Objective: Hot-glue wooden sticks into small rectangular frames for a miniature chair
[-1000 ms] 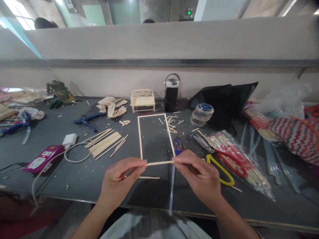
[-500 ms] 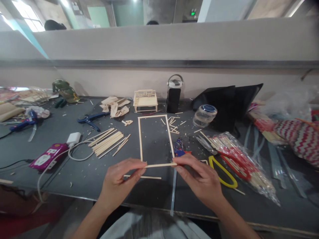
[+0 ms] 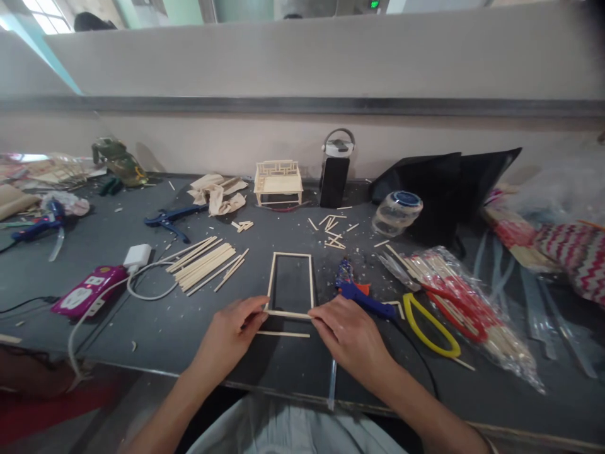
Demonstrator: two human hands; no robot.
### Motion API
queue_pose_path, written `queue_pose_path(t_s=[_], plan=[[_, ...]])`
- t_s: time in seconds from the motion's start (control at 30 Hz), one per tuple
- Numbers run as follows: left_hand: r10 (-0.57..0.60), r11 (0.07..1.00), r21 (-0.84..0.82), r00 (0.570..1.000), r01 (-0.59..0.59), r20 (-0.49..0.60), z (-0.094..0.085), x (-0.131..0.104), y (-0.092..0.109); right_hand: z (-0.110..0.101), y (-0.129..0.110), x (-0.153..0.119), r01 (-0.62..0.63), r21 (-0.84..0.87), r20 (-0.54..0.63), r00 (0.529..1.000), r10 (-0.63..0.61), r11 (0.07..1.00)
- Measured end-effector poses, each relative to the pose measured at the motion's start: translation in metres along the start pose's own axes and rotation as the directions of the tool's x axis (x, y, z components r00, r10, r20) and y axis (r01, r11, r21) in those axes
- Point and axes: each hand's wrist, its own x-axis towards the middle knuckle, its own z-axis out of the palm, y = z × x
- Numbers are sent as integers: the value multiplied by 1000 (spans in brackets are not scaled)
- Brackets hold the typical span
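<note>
Beyond the dark tabletop (image 3: pixel 165 343) runs a pale partition (image 3: pixel 302 63). The stick frame (image 3: pixel 312 284) stretches away from us, our left hand (image 3: pixel 234 325) pinching its near left corner and our right hand (image 3: pixel 348 321) its near right corner, the near edge spanning between them. A loose stick (image 3: pixel 286 335) lies just on our side, a blue glue gun (image 3: pixel 366 301) beside our right hand

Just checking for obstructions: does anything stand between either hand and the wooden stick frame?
Nothing visible does. The left hand and right hand are at the near corners of the wooden stick frame. A loose stick lies on the frame's near side and a blue glue gun beyond the right hand; neither comes between.
</note>
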Motion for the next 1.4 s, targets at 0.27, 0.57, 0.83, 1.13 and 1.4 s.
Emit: queue_pose_path(t_s=[0.27,0.57,0.83,1.13,1.4], plan=[[-20,996,89,999,24,-41,-5,-8,-5,9,-1,-2,-1,-5,14,1000,2,1000],[6,996,94,999,-10,34,-1,-5,3,8,-1,-3,-11,26,42,999,10,1000],[155,971,174,987,-162,51,6,-4,6,9,-5,-1,-17,-48,99,995,22,999],[177,967,173,982,-187,72,3,2,4,5,-7,1,11,-127,133,991,6,992],[181,965,180,981,-192,73,4,0,1,6,-8,2,-44,-108,142,988,59,993]])
